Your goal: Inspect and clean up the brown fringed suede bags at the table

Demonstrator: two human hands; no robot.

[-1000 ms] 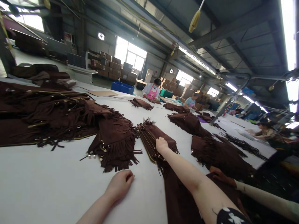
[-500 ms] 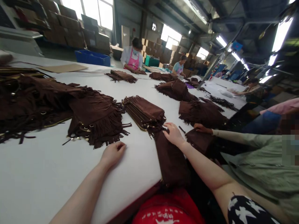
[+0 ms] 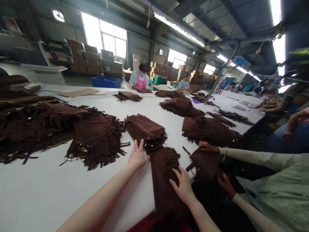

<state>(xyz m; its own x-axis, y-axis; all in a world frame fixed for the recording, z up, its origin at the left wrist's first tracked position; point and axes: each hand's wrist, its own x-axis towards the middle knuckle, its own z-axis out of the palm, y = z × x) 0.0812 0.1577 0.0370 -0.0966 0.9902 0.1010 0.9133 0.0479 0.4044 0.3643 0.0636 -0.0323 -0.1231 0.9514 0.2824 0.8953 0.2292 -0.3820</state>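
Note:
A dark brown fringed pouch lies flat at the table's near edge, partly overhanging it. My right hand rests on its right side with the fingers spread. To its upper left, my left hand is stretched out with fingers apart, near the front corner of a stack of brown zippered pouches. Whether the left fingertips touch that stack I cannot tell. Gold zippers show along the stack's left side. A large heap of fringed brown pouches with metal rings lies left of my left hand.
A co-worker's hands hold another brown pouch close on my right. More brown pouches lie farther along the white table. A metal post rises from the table, with black straps beyond it. Two people work across the table.
My left hand has moved forward and right, opening toward the stack. My right hand has come back from the pouch's far end onto its middle. The view has tilted up.

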